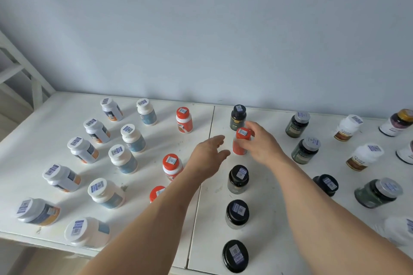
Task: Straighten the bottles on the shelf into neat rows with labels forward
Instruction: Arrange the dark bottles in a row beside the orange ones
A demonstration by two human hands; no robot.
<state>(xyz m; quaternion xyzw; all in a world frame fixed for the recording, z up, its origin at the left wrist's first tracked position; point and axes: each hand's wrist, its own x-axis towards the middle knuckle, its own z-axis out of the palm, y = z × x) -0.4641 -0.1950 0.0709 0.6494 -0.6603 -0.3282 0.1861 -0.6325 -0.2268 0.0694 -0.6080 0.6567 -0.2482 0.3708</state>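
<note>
My right hand (260, 143) grips an orange-capped bottle (239, 148) near the middle of the white shelf (201, 131), in the column of black-lidded jars (238, 177). My left hand (209, 156) hovers just left of that bottle, fingers relaxed and holding nothing. Three more orange-capped bottles (184, 119) stand in a column to the left; my left forearm partly hides the two nearest. White-capped bottles (123, 156) fill two columns further left. A dark bottle (238, 117) stands right behind the held one.
Green jars with grey lids (305, 150) and white bottles with brown labels (363, 156) stand in columns on the right. A seam (211, 123) divides the shelf top. The pale wall (201, 40) runs along the back, and a white frame (20, 69) stands at the left.
</note>
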